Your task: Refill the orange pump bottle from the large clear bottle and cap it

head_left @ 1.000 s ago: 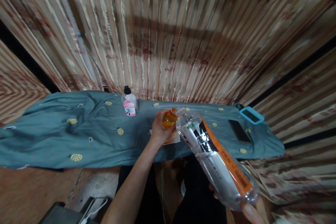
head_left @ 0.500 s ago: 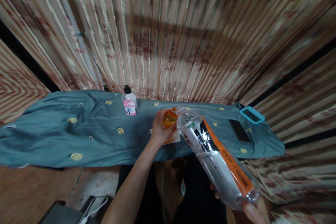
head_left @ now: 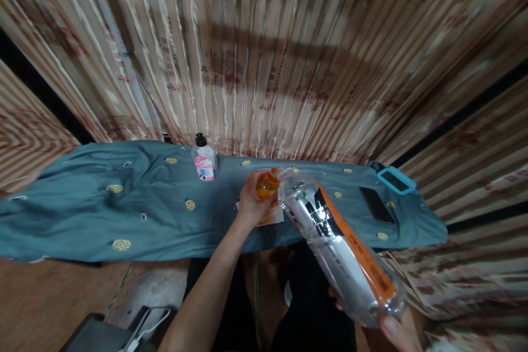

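A home, it seems from this dim view — somewhere curtained off: patterned drapes (head_left: 256, 55) hang at the back and sides, a black pole (head_left: 41, 89) crosses them, and a pineapple-print cloth (head_left: 165, 231) bears a phone (head_left: 376, 205) and a black-capped bottle (head_left: 204, 166).

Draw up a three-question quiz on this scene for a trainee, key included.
1. Which hand holds the large bottle, and which the orange vessel?
2. True or false: the black-capped bottle stands upright.
3. Which is nearest the blue-framed device: (a) the orange vessel, (b) the black-capped bottle, (c) the black phone?
Key: 1. Right hand, large bottle; left hand, orange vessel. 2. True. 3. c.
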Demonstrator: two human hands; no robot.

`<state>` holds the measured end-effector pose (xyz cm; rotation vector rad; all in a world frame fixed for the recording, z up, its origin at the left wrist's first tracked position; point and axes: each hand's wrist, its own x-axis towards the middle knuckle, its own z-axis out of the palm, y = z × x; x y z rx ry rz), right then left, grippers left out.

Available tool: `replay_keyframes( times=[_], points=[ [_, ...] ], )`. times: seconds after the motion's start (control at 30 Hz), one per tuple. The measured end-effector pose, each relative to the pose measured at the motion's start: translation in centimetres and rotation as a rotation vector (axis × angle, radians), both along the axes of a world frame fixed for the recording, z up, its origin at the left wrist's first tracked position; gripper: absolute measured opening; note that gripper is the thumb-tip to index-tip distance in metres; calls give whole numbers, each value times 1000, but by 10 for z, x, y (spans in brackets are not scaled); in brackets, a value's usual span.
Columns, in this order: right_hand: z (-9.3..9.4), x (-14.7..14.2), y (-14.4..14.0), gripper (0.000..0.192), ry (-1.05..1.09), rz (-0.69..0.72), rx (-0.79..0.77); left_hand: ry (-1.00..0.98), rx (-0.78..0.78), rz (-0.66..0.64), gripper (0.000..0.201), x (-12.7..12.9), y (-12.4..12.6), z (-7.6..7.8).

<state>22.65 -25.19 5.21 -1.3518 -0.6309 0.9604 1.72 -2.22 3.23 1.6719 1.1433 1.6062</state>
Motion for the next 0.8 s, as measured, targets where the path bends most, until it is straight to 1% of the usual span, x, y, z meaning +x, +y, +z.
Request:
replay_keyframes(
  times=[0.17, 0.33, 0.43, 0.6, 0.7, 0.8],
  points=[
    [2, -3, 2, 79, 91, 61, 57, -5, 9, 4, 45, 0, 1, -1],
    [5, -8, 2, 85, 148, 59, 24, -14, 19, -11, 45, -1, 2, -2],
    [7, -13, 2, 91, 143, 54, 34, -19, 8, -20, 45, -1, 2, -2],
    [10, -22, 2, 98, 215, 42, 31, -33, 11, -26, 45, -1, 3, -3],
    [9, -24, 2, 95, 239, 46, 51, -29, 16, -23, 44, -1, 4, -4],
    [6, -26, 3, 86, 252, 49, 88, -25, 16, -24, 44, -1, 4, -4]
  ],
)
